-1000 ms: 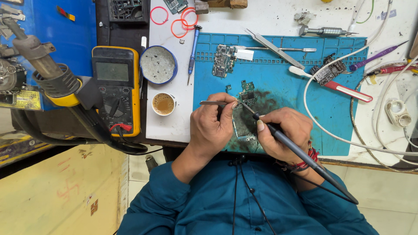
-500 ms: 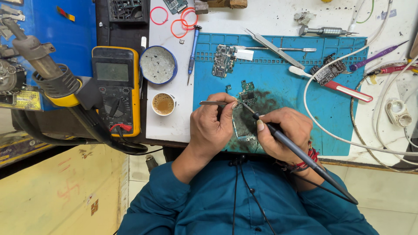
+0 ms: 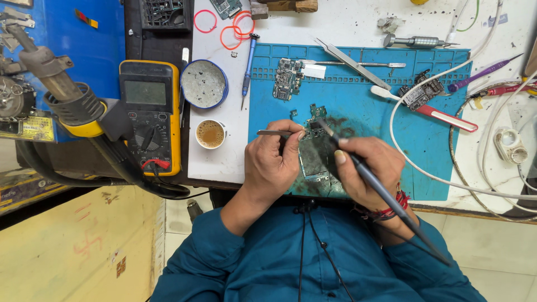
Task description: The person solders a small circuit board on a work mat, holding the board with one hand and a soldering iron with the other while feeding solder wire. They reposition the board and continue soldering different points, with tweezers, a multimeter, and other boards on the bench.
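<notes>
At the near edge of the tabletop (image 3: 358,25), the left hand (image 3: 274,165) pinches tweezers (image 3: 277,133) and the right hand (image 3: 366,170) grips a soldering iron (image 3: 380,190), both tips meeting on a circuit board (image 3: 314,154) lying on the blue mat (image 3: 363,106).

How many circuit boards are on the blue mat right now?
3. One circuit board lies under both hands at the mat's near edge; a small board sits at the upper left; another small board is at the upper right. The hands may hide more.
</notes>
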